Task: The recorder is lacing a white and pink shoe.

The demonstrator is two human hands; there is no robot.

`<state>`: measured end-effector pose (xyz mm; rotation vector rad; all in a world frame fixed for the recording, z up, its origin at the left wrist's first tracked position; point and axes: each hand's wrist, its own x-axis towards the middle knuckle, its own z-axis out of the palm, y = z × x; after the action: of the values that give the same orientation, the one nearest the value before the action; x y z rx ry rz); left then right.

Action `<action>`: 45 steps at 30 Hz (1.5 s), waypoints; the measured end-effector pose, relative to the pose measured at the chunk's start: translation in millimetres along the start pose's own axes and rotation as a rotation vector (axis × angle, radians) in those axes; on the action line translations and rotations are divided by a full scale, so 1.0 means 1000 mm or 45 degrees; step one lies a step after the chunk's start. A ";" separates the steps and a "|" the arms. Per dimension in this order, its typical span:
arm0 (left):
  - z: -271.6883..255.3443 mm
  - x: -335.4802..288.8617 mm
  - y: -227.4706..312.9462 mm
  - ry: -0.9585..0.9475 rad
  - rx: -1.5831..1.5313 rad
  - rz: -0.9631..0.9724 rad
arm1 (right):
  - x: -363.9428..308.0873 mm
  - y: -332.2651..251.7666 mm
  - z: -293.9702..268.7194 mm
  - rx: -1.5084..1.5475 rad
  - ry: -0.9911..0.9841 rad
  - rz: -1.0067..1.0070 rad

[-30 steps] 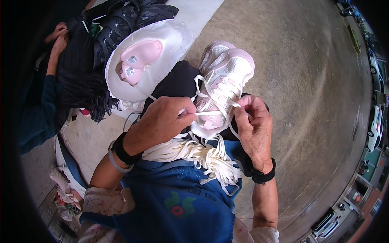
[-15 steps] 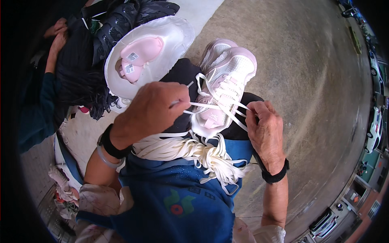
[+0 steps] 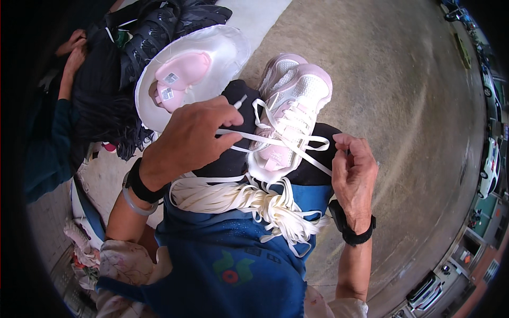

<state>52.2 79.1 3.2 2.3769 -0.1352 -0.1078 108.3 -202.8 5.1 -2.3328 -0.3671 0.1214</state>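
**Lacing a pink-and-white sneaker on the lap**

From the left, I see my left hand (image 3: 193, 140) pinching the white shoelace (image 3: 275, 139), drawn taut across the sneaker (image 3: 289, 114), which rests on my knees. A bundle of spare laces (image 3: 249, 201) lies just below. My right hand (image 3: 354, 180) grips the lace's other end, fingers closed.

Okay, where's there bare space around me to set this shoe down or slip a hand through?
Bare concrete floor lies open beyond the shoe and past the right hand. It is crowded on the left: the white hat, dark clothing and another person's sleeve. The lap holds a bundle of white laces; the left hand pulls one.
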 end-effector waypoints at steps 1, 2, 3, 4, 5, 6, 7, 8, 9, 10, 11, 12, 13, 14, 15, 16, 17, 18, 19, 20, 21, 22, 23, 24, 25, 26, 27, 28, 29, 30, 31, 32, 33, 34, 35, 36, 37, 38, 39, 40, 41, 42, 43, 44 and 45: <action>0.002 0.000 0.001 0.000 -0.003 0.001 | -0.002 -0.006 -0.001 0.037 0.033 0.058; 0.004 0.001 0.002 0.106 -0.061 -0.010 | -0.005 -0.007 -0.001 0.034 0.033 0.059; 0.007 0.001 0.004 0.211 -0.120 -0.022 | -0.009 -0.007 -0.001 0.086 -0.013 -0.038; 0.010 0.000 0.005 0.214 -0.115 -0.026 | -0.011 -0.009 0.001 0.146 -0.061 -0.140; 0.016 -0.001 0.007 0.216 -0.175 -0.008 | -0.013 -0.012 0.005 0.148 -0.080 -0.192; 0.020 -0.002 0.009 0.218 -0.236 0.011 | -0.015 -0.020 0.006 0.035 -0.154 -0.145; 0.023 -0.001 0.014 0.190 -0.235 -0.007 | -0.017 -0.021 0.010 -0.058 -0.158 -0.136; 0.025 -0.001 0.016 0.191 -0.235 -0.006 | -0.018 -0.021 0.014 -0.151 -0.161 -0.126; 0.027 0.000 0.018 0.126 -0.192 -0.029 | -0.020 -0.021 0.017 -0.152 -0.160 -0.127; 0.029 0.000 0.018 0.061 -0.148 -0.053 | -0.022 -0.021 0.019 -0.157 -0.152 -0.138; 0.031 0.000 0.016 0.048 -0.137 -0.055 | -0.023 -0.021 0.021 -0.162 -0.145 -0.150; 0.030 -0.001 0.016 0.048 -0.137 -0.054 | -0.023 -0.020 0.021 -0.163 -0.144 -0.150; 0.030 -0.001 0.014 0.037 -0.152 -0.052 | -0.022 -0.019 0.021 -0.133 -0.173 -0.151; 0.029 -0.001 0.013 0.025 -0.168 -0.049 | -0.022 -0.019 0.020 -0.103 -0.201 -0.151; 0.028 0.000 0.010 0.025 -0.168 -0.048 | -0.022 -0.019 0.021 -0.103 -0.201 -0.150; 0.026 0.001 0.008 -0.032 -0.217 -0.077 | -0.022 -0.020 0.021 -0.098 -0.186 -0.184; 0.025 0.002 0.006 -0.088 -0.266 -0.107 | -0.023 -0.020 0.022 -0.092 -0.171 -0.219; 0.024 0.003 0.005 -0.088 -0.266 -0.109 | -0.023 -0.023 0.019 -0.091 -0.173 -0.219; 0.023 0.004 0.004 -0.082 -0.268 -0.063 | -0.024 -0.026 0.013 0.005 -0.280 -0.177; 0.023 0.005 0.004 -0.077 -0.270 -0.017 | -0.023 -0.028 0.009 0.102 -0.386 -0.135; 0.021 0.006 0.004 -0.076 -0.270 -0.019 | -0.022 -0.025 0.009 0.102 -0.388 -0.135; 0.019 0.007 0.006 -0.018 -0.179 0.013 | -0.021 -0.021 0.009 0.047 -0.389 -0.211; 0.018 0.008 0.007 0.042 -0.088 0.045 | -0.019 -0.018 0.008 -0.008 -0.390 -0.287; 0.019 0.011 0.007 0.043 -0.090 0.046 | -0.020 -0.018 0.006 -0.011 -0.390 -0.288; 0.020 0.013 0.006 0.066 -0.046 0.074 | -0.020 -0.017 0.005 -0.107 -0.356 -0.284; 0.020 0.014 0.005 0.088 -0.001 0.102 | -0.020 -0.017 0.004 -0.204 -0.320 -0.280; 0.019 0.014 0.004 0.089 0.001 0.097 | -0.018 -0.019 0.003 -0.287 -0.283 -0.354; 0.019 0.014 0.004 0.089 -0.011 0.089 | -0.018 -0.019 0.002 -0.288 -0.283 -0.353; 0.018 0.014 0.003 0.088 -0.022 0.081 | -0.019 -0.018 0.001 -0.355 -0.185 -0.416; 0.018 0.013 0.003 0.087 -0.024 0.082 | -0.020 -0.018 -0.001 -0.421 -0.086 -0.479; 0.017 0.012 0.002 0.056 -0.015 0.054 | -0.020 -0.017 -0.005 -0.472 -0.044 -0.533; 0.017 0.010 0.001 0.024 -0.006 0.026 | -0.021 -0.014 -0.007 -0.471 -0.045 -0.532; 0.016 0.009 0.001 0.023 -0.006 0.025 | -0.023 -0.011 -0.009 -0.470 -0.034 -0.564; 0.016 0.009 0.001 0.022 -0.013 0.022 | -0.026 -0.008 -0.011 -0.472 -0.022 -0.594; 0.016 0.009 0.001 0.021 -0.020 0.019 | -0.029 -0.005 -0.010 -0.497 -0.038 -0.613; 0.016 0.009 0.002 0.019 -0.022 0.021 | -0.030 -0.006 -0.012 -0.499 -0.037 -0.610; 0.016 0.008 0.003 -0.001 -0.039 0.025 | -0.031 -0.008 -0.013 -0.442 -0.042 -0.597; 0.015 0.008 0.004 -0.021 -0.055 0.028 | -0.031 -0.011 -0.014 -0.386 -0.047 -0.583; 0.015 0.007 0.004 -0.023 -0.053 0.026 | -0.029 -0.015 -0.015 -0.383 -0.048 -0.583; 0.016 0.008 0.003 0.013 -0.034 0.021 | -0.025 -0.022 -0.016 -0.401 -0.013 -0.612; 0.017 0.009 0.003 0.049 -0.015 0.016 | -0.023 -0.027 -0.018 -0.419 0.022 -0.641; 0.018 0.010 0.003 0.048 -0.016 0.016 | -0.022 -0.030 -0.018 -0.419 0.021 -0.640; 0.019 0.011 0.003 0.078 -0.019 0.030 | -0.023 -0.032 -0.019 -0.412 -0.037 -0.696; 0.019 0.011 0.004 0.108 -0.022 0.043 | -0.023 -0.034 -0.019 -0.404 -0.096 -0.751; 0.019 0.010 0.002 0.106 -0.024 0.044 | -0.025 -0.029 -0.016 -0.430 -0.186 -0.774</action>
<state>60.2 62.9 -9.6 2.3550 -0.1345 0.0066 80.7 -201.7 36.6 -2.4286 -1.2283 -0.0742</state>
